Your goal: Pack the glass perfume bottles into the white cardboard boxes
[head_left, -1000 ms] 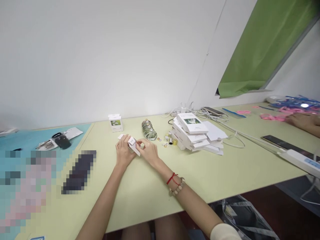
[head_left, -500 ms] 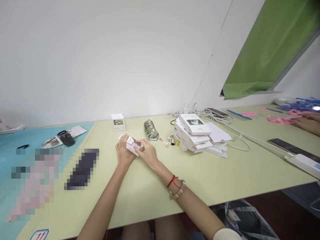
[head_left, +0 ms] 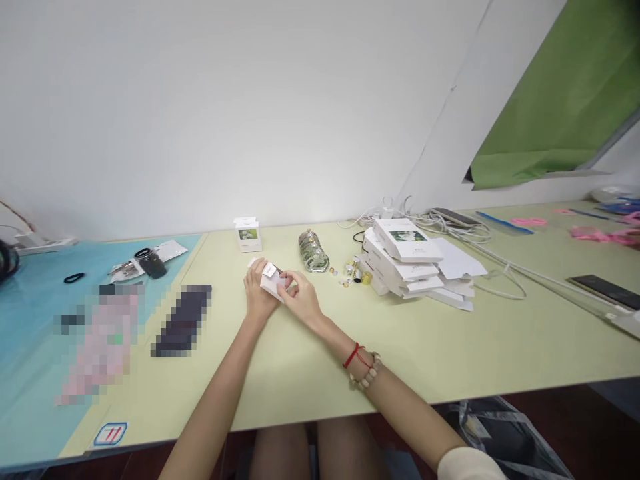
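Note:
A small white carton [head_left: 271, 281] with an open flap is held over the pale green table [head_left: 450, 340] by both my hands. My left hand [head_left: 257, 295] wraps round its left side. My right hand [head_left: 299, 297] pinches its right end, fingers closed on it. A red cord and a bead bracelet sit on my right wrist. Behind the carton stand a finished small box with a flower picture [head_left: 247, 234], a clear bag of small bottles [head_left: 313, 251] and some loose gold and white caps [head_left: 354, 273].
A pile of flat white cartons [head_left: 410, 259] lies to the right, with white cables [head_left: 450, 230] behind it. A phone [head_left: 605, 291] rests at far right. Keys and a black fob [head_left: 147, 263] lie on the blue mat [head_left: 35, 320] at left, beside blurred items.
The view has shifted, so everything sits further right and up. My hands stay on the small carton, and my right fingers have closed in on its end. The other person's hand has left view.

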The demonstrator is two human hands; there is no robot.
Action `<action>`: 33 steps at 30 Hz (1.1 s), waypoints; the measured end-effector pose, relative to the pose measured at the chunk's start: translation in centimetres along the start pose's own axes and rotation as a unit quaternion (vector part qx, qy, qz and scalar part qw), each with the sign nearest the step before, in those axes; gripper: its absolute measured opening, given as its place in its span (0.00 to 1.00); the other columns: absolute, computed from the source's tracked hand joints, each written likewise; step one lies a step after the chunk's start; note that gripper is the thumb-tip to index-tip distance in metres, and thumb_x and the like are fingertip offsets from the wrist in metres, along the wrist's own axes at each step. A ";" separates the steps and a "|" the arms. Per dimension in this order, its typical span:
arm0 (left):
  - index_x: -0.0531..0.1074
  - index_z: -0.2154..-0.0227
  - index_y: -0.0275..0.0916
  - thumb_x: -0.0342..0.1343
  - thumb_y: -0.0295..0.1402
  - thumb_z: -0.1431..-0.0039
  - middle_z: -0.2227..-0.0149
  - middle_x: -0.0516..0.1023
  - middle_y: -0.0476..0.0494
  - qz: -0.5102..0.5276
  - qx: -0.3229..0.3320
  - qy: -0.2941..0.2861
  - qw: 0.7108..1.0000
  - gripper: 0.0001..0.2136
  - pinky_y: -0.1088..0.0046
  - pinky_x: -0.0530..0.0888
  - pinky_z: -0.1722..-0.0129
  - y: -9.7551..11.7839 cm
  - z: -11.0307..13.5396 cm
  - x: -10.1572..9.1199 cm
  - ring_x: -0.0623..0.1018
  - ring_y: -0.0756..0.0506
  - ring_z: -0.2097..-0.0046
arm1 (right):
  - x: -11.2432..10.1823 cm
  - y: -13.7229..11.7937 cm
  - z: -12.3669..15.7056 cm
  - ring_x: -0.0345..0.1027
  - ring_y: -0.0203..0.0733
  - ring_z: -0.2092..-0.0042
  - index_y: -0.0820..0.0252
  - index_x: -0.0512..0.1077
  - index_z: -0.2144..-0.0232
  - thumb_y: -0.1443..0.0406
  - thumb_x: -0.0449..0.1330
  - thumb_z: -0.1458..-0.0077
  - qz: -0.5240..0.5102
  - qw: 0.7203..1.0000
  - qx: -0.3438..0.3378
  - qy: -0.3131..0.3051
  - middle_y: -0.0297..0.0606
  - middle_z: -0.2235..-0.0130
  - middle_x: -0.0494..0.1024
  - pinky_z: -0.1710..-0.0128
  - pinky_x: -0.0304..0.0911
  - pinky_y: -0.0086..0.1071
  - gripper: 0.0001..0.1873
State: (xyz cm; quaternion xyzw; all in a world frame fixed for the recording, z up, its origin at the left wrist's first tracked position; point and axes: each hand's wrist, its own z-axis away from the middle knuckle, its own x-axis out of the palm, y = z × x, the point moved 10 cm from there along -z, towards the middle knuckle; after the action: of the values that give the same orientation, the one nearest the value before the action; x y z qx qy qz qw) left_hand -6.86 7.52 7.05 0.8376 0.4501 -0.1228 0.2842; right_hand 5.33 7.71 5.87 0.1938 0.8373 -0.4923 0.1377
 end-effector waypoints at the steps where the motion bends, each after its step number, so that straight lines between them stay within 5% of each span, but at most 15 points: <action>1: 0.54 0.48 0.36 0.58 0.42 0.55 0.48 0.64 0.33 0.005 0.004 0.000 1.000 0.32 0.62 0.63 0.51 0.0 0.0 0.1 0.65 0.39 0.46 | -0.2 -0.3 0.0 0.60 0.29 0.78 0.58 0.69 0.66 0.61 0.55 0.52 0.012 1.000 -0.009 0.004 0.34 0.66 0.70 0.73 0.61 0.27 0.10; 7: 0.55 0.48 0.36 0.54 0.38 0.52 0.48 0.63 0.34 0.014 0.025 -0.015 0.999 0.28 0.62 0.62 0.49 0.1 0.1 0.7 0.62 0.40 0.44 | 0.8 -2.3 0.7 0.63 0.29 0.77 0.57 0.72 0.73 0.58 0.52 0.47 0.037 0.995 -0.063 -0.069 0.33 0.67 0.74 0.72 0.58 0.25 0.12; 10: 0.55 0.47 0.37 0.54 0.37 0.52 0.47 0.63 0.34 0.004 0.028 -0.025 0.999 0.28 0.62 0.61 0.49 0.3 0.1 1.0 0.62 0.40 0.44 | 0.5 -1.3 0.6 0.64 0.32 0.77 0.57 0.73 0.76 0.56 0.48 0.44 0.050 0.997 -0.013 -0.055 0.31 0.78 0.72 0.74 0.55 0.25 0.19; 14: 0.57 0.48 0.36 0.56 0.40 0.53 0.47 0.64 0.33 -0.012 0.036 -0.025 0.999 0.29 0.63 0.61 0.49 0.9 0.1 1.1 0.62 0.39 0.44 | -1.4 0.5 -0.1 0.65 0.34 0.76 0.56 0.73 0.78 0.51 0.52 0.48 0.098 0.993 0.060 0.008 0.30 0.79 0.73 0.75 0.53 0.26 0.19; 20: 0.58 0.47 0.34 0.55 0.39 0.51 0.46 0.64 0.34 -0.043 0.071 -0.055 0.995 0.28 0.65 0.60 0.49 1.5 0.1 1.4 0.61 0.40 0.42 | -2.3 2.4 -0.6 0.67 0.37 0.74 0.52 0.78 0.73 0.43 0.55 0.57 0.137 0.980 0.140 -0.024 0.34 0.80 0.74 0.75 0.53 0.27 0.23; 25: 0.59 0.47 0.40 0.55 0.39 0.50 0.43 0.62 0.38 -0.092 0.124 -0.145 0.977 0.27 0.62 0.57 0.47 2.4 0.7 2.6 0.59 0.39 0.41 | -0.2 5.3 0.3 0.62 0.32 0.84 0.56 0.78 0.73 0.49 0.54 0.53 0.032 0.966 0.242 -0.091 0.30 0.87 0.69 0.79 0.55 0.25 0.21; 29: 0.59 0.46 0.44 0.54 0.36 0.49 0.43 0.61 0.40 -0.113 0.130 -0.180 0.968 0.25 0.61 0.55 0.45 2.9 0.9 3.4 0.57 0.40 0.40 | 0.8 7.5 0.1 0.56 0.29 0.87 0.63 0.76 0.79 0.58 0.59 0.59 -0.091 0.953 0.284 -0.056 0.30 0.88 0.67 0.85 0.50 0.24 0.13; 33: 0.56 0.44 0.45 0.54 0.34 0.48 0.41 0.58 0.41 -0.127 0.106 -0.191 0.968 0.27 0.59 0.53 0.43 2.4 0.6 3.8 0.54 0.40 0.39 | 0.8 8.1 -0.3 0.52 0.28 0.86 0.66 0.76 0.77 0.56 0.59 0.59 -0.130 0.949 0.287 -0.026 0.30 0.87 0.66 0.86 0.47 0.24 0.17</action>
State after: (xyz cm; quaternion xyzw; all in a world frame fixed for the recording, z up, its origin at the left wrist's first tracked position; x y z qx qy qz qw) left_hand -2.75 8.73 5.70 0.7600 0.4747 -0.3625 0.2563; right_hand 8.31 11.76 -0.61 0.1016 0.6748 -0.7302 0.0324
